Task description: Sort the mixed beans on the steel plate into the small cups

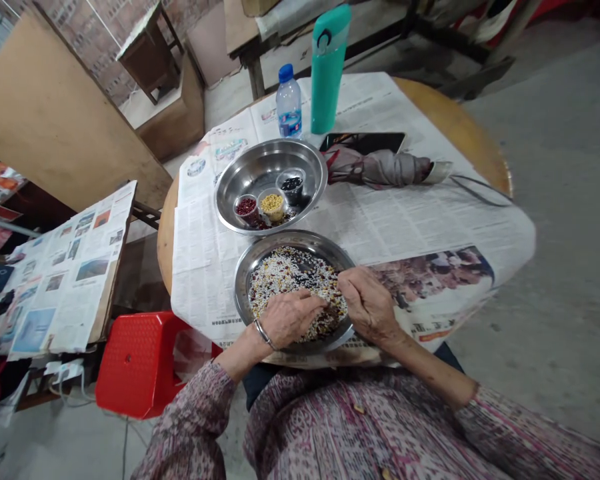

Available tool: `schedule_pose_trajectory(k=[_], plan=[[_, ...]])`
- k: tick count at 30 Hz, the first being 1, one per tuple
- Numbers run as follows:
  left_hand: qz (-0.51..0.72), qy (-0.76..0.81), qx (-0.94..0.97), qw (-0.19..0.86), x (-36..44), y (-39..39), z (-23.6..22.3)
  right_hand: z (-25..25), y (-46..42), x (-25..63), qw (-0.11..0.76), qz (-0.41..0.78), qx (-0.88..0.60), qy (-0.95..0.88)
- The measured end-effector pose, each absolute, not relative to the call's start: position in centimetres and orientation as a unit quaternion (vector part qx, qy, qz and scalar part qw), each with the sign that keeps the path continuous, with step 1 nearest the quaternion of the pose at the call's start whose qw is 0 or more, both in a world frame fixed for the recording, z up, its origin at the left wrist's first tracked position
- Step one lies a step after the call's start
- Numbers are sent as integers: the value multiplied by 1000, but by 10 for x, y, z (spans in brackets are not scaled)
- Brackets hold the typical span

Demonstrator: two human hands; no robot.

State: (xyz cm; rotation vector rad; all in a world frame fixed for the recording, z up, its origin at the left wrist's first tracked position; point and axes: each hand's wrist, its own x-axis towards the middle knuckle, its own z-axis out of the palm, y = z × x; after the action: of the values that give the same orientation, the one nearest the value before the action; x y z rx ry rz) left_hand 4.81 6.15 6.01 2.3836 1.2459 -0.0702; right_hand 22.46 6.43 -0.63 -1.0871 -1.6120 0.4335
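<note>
A shallow metal dish [241,293] in front of me holds a mix of white rice-like grains [280,275] with red, yellow and black beans. My left hand [291,316], with a bracelet on its wrist, reaches over the dish; its fingers are stretched rightward and touch the grains. At the dish's right rim, my right hand [371,305] is closed, and whatever lies inside it is hidden. Behind the dish, a larger metal basin [240,170] contains small clear cups of red beans [247,207], yellow beans [272,205] and black beans [293,186].
Newspaper [410,213] covers the round table. Toward its back stand a water bottle [289,103] and a teal flask [329,73], near a phone [375,142] and a folded umbrella [380,167]. A red stool [135,363] and another newspaper-covered table [70,267] are at left.
</note>
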Motion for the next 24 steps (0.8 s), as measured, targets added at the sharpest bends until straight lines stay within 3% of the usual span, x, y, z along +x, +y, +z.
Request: schedule_pose_trajectory(k=[5, 19, 22, 24], plan=[[51, 491, 857, 150, 49, 73, 62, -5, 64, 225, 543, 187, -456, -680], [-61, 494, 852, 165, 77, 97, 59, -2, 64, 225, 540, 184, -458, -682], [-1, 527, 824, 208, 79, 94, 56, -3, 64, 226, 539, 185, -457, -683], [65, 560, 771, 297, 74, 96, 53, -4, 64, 226, 538, 189, -460, -680]])
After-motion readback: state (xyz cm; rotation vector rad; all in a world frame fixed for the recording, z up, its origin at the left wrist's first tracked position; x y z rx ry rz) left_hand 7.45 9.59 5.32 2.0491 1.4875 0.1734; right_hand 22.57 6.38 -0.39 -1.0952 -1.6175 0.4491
